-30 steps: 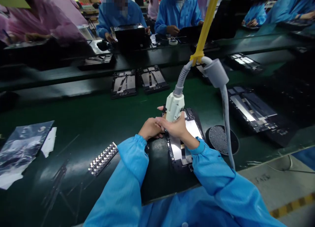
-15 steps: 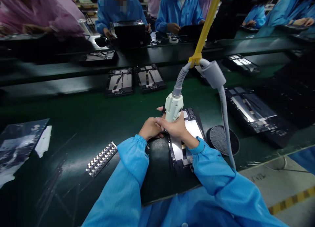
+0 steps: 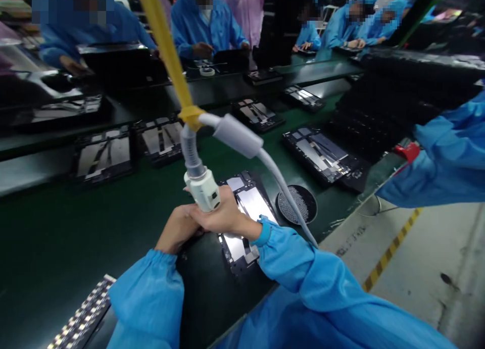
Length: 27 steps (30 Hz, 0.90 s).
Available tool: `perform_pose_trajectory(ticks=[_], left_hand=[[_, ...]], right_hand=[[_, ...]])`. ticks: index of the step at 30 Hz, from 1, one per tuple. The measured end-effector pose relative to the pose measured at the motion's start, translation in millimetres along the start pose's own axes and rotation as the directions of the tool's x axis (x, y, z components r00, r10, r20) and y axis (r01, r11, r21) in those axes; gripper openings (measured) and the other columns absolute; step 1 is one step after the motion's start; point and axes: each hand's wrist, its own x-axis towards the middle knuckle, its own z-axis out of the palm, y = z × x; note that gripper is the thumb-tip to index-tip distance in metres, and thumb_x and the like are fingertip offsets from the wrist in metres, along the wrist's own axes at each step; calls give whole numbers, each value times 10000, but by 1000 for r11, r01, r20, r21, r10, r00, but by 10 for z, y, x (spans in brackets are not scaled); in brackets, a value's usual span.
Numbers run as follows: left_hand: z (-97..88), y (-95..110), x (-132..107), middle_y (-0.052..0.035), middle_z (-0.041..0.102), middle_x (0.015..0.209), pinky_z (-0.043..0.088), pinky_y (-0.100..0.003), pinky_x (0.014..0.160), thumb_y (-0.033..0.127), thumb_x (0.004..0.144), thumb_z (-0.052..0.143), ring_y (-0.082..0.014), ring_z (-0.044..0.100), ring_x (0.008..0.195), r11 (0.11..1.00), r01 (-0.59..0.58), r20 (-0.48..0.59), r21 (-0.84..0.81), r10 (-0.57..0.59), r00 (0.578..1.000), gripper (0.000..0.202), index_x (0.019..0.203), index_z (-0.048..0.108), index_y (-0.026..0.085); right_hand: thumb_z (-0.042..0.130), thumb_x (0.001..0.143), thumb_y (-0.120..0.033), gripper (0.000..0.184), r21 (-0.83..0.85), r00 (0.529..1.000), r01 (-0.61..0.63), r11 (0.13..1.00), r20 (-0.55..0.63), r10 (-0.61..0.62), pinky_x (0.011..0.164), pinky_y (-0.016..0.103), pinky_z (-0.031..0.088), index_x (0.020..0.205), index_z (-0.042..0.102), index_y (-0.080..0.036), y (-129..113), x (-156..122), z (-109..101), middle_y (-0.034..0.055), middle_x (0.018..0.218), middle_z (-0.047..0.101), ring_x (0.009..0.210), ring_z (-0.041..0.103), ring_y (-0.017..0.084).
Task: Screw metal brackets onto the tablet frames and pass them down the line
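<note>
My right hand (image 3: 223, 217) is wrapped round a white electric screwdriver (image 3: 203, 189) that hangs from a yellow cord (image 3: 162, 41) with a grey cable (image 3: 242, 137). The tool stands upright over a black device frame with silver plates (image 3: 246, 207) on the dark green belt (image 3: 76, 228). My left hand (image 3: 177, 228) sits closed right beside the tool's tip, its fingers curled against the frame's left edge; what they pinch is hidden. Both arms wear blue sleeves.
A round black dish of small screws (image 3: 296, 204) lies right of the frame. A strip of small parts (image 3: 83, 316) lies at the lower left. More open frames (image 3: 320, 154) ride the belt. A co-worker's blue sleeve (image 3: 447, 157) reaches in at right; seated people line the far side.
My view has swung to the right, showing the floor and a co-worker's sleeve. My hands and the screwdriver stay on the same frame.
</note>
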Motion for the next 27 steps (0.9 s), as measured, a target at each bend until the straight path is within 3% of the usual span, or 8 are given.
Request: perform_pose_trajectory(ticks=[5,9,12,14,16,20,23,27], left_hand=[[23,50,-84,-3,633,562,458,-193,418,416,473,845,-142,619,483,982,172,116,-74,-163,980,513,828,601,138],[63,79,-109,-9,662,662,519,-241,502,470,496,842,-161,652,559,988,117,34,-99,-114,993,598,937,611,139],[158,46,-185,-41,683,680,529,-297,564,476,651,753,-195,660,604,981,-23,-160,195,55,986,442,925,657,143],[268,6,-322,-65,715,769,536,-331,655,448,771,667,-210,675,688,863,-236,-215,447,360,908,315,907,684,164],[410,-41,-521,-70,737,901,529,-355,779,389,843,617,-227,690,847,625,-516,-52,586,664,746,231,932,692,189],[688,-155,-907,-114,684,1190,422,-451,1019,389,841,646,-297,581,1189,188,-817,375,545,817,438,379,1142,631,158],[797,-249,-1034,-176,582,1331,346,-493,1090,434,837,639,-330,482,1297,89,-827,477,555,781,404,548,1257,554,92],[855,-329,-1070,-191,573,1336,342,-482,1101,339,846,637,-322,466,1314,131,-810,432,572,791,433,509,1270,538,75]], right_hand=[[762,678,-329,289,107,986,-37,994,-155,53,439,273,494,898,632,-195,-298,-100,-924,-52,550,578,440,540,115],[780,666,-330,297,95,942,-21,995,-331,52,348,270,429,862,597,-201,-156,-199,-1578,-88,442,525,335,488,114],[771,682,-303,321,12,923,-16,1000,-384,19,388,289,449,935,613,-187,9,-233,-1709,-81,449,546,356,509,123],[759,687,-292,326,-22,920,-24,999,-391,14,406,296,453,958,610,-186,67,-232,-1697,-79,460,553,362,509,121],[751,689,-283,304,-38,926,-37,999,-376,20,418,300,458,942,613,-187,86,-220,-1677,-77,461,557,362,506,119],[751,688,-275,249,-31,939,-58,998,-341,44,437,306,471,886,627,-187,89,-206,-1687,-66,453,570,371,509,121],[755,680,-298,244,-6,942,-84,996,-327,77,413,302,459,854,619,-193,89,-214,-1696,-64,448,566,364,501,122],[757,678,-308,251,-6,941,-92,996,-327,85,420,308,473,852,620,-192,98,-229,-1676,-67,449,558,365,498,122]])
